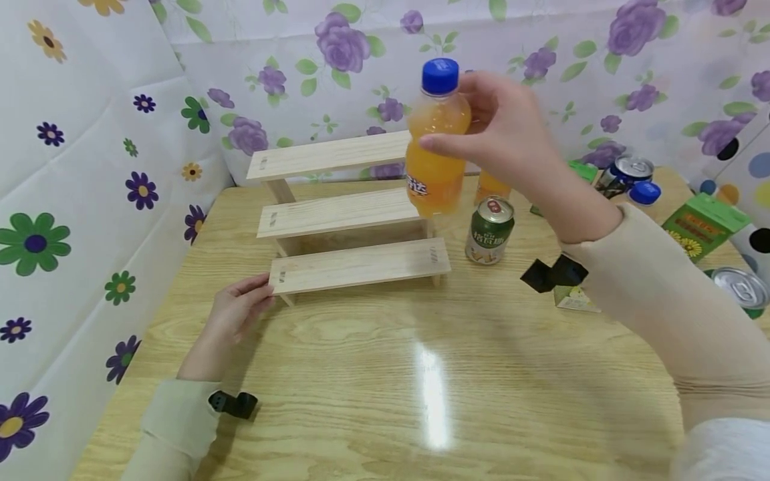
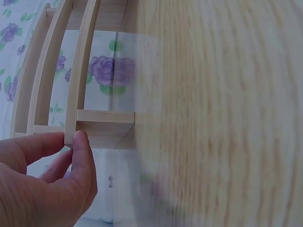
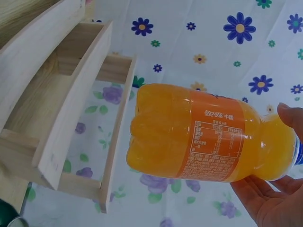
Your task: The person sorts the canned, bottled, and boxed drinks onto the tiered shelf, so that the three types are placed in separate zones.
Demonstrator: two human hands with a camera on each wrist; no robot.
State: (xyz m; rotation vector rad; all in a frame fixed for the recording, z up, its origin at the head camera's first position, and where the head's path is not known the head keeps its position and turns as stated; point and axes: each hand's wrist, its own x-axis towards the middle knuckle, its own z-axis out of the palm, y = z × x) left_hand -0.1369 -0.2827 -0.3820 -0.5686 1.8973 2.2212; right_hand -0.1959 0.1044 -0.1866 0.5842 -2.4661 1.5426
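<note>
A three-step wooden display rack stands on the table. At its left front corner, my left hand pinches the end of the lowest step between thumb and fingers, seen closely in the left wrist view on the step's edge. My right hand grips a bottle of orange soda around its upper part, just below the blue cap. The bottle is upright, raised in front of the rack's right end. In the right wrist view its orange label faces the camera, with the rack beyond its base.
A green and white can stands right of the rack, a second orange bottle behind it. Farther right, partly behind my right arm, are a dark blue can, a blue-capped bottle, a green carton and another can.
</note>
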